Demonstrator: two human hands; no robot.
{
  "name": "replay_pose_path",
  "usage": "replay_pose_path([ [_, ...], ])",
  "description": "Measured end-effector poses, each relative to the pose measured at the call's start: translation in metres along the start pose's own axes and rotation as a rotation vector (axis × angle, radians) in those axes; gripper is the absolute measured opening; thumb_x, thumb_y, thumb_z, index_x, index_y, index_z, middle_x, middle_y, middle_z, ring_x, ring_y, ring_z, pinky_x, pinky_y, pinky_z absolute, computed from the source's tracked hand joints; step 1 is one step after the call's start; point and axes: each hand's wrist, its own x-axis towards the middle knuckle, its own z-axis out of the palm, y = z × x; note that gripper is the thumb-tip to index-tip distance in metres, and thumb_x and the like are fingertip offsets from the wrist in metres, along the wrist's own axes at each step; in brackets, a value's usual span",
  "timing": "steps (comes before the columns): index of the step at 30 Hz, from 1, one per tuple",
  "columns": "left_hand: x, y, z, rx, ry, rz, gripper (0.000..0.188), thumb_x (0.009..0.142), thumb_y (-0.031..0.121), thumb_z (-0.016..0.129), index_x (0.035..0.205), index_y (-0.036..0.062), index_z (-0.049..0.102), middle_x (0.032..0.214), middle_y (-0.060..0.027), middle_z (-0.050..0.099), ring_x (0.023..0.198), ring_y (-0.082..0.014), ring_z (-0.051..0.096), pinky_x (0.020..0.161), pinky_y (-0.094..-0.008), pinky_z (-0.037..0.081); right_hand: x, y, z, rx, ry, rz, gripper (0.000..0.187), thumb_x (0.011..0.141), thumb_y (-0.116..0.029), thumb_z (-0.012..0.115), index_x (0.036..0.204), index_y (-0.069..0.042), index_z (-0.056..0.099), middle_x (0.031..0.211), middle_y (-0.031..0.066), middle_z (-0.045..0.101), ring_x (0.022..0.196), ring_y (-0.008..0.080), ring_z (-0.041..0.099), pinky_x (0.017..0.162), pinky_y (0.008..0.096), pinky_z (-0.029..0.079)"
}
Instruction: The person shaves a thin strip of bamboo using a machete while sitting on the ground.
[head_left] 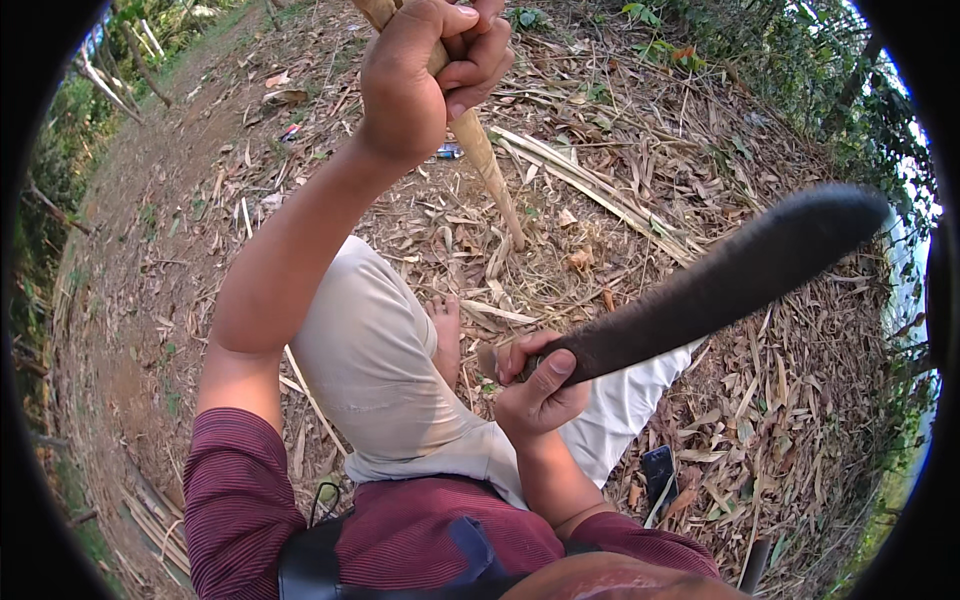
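Note:
My left hand is raised at the top of the view, closed around a pale bamboo stick. The stick slants down and its lower end rests on the leaf-covered ground ahead of my knees. My right hand grips the handle of a large dark curved machete, whose blade reaches up and to the right. The blade is apart from the stick. I am crouching, with light trousers and a bare foot visible between the hands.
Dry bamboo leaves and split bamboo strips cover the ground. A dark phone-like object lies by my right hip. A bare dirt path runs on the left; green bushes stand at the upper right.

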Motion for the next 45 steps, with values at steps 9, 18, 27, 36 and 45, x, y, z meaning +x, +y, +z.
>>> replay_pose_path([
  [9,0.002,-0.002,-0.007,-0.031,0.088,0.006,0.014,0.090,0.023,0.041,0.087,0.0093,0.041,0.053,0.0009,0.031,0.041,-0.0077,0.023,0.038,-0.0245,0.023,0.000,0.071,-0.024,-0.359,0.015,0.340,0.036,0.106,-0.027,0.046,0.083,0.000,0.056,0.058,-0.0010,0.048,0.046,0.0054,0.044,0.041,0.0224,0.034],
  [18,-0.005,-0.009,0.014,0.060,0.086,0.016,0.014,0.090,0.022,0.041,0.087,0.0085,0.041,0.055,0.0016,0.033,0.043,-0.0067,0.025,0.038,-0.0243,0.021,-0.009,0.082,-0.024,-0.794,-0.111,0.204,0.043,0.106,-0.029,0.044,0.073,-0.003,0.053,0.055,-0.0007,0.050,0.049,0.0094,0.050,0.046,0.0270,0.040],
  [27,-0.002,-0.003,0.020,0.079,0.008,0.026,0.015,0.090,0.023,0.041,0.087,0.0086,0.040,0.054,0.0018,0.032,0.042,-0.0065,0.024,0.038,-0.0238,0.022,0.010,0.005,-0.016,-0.174,0.047,-0.032,0.040,0.106,-0.033,0.043,0.092,0.004,0.050,0.061,0.0041,0.045,0.049,0.0092,0.042,0.047,0.0252,0.037],
  [36,0.015,-0.009,-0.009,0.017,0.148,0.104,0.011,0.089,0.020,0.040,0.086,0.0092,0.042,0.054,0.0011,0.033,0.041,-0.0074,0.024,0.038,-0.0241,0.023,-0.002,0.079,-0.036,-0.478,0.062,0.413,0.037,0.105,-0.021,0.047,0.076,-0.001,0.055,0.055,-0.0011,0.049,0.047,0.0058,0.045,0.042,0.0222,0.034],
  [45,0.001,-0.007,0.027,0.089,0.056,0.034,0.010,0.088,0.019,0.041,0.086,0.0088,0.042,0.055,0.0010,0.034,0.042,-0.0064,0.025,0.036,-0.0234,0.022,-0.001,0.084,-0.038,-0.856,-0.111,0.264,0.043,0.104,-0.026,0.046,0.070,-0.001,0.055,0.053,0.0021,0.051,0.051,0.0109,0.055,0.048,0.0270,0.043],
])
